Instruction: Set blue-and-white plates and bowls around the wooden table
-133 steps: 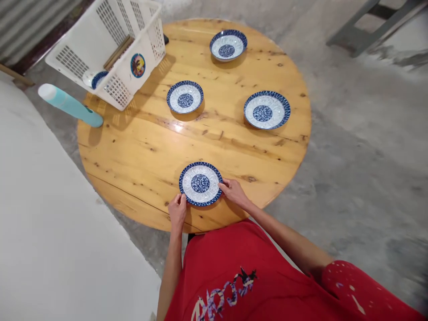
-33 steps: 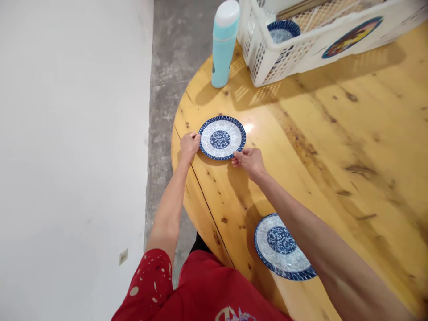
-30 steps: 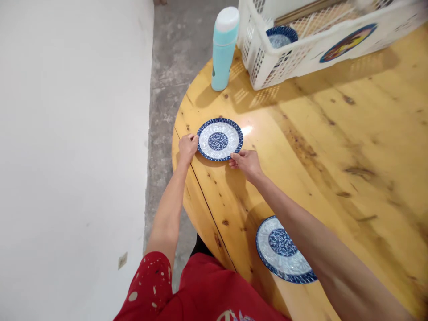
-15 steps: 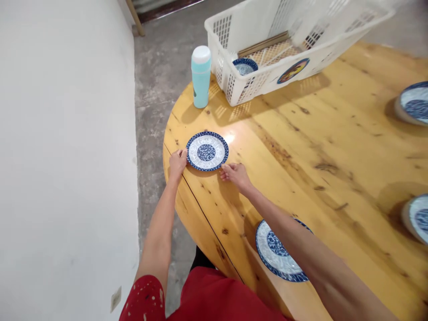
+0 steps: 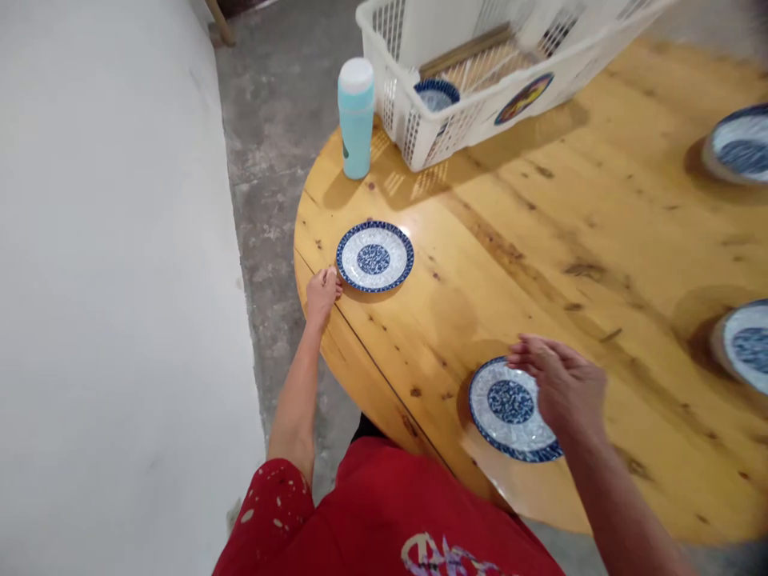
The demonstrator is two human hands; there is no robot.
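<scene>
Head view: the left hand, fingers curled and holding nothing, rests at the table edge, touching the rim of the far plate. Loosely open and empty, the right hand hovers over the near plate (close to the table's near edge). Bare wood lies between both plates. Beyond stand a bottle and white basket.

No text can be read; the lettering on the red shirt is cut off and illegible.
</scene>
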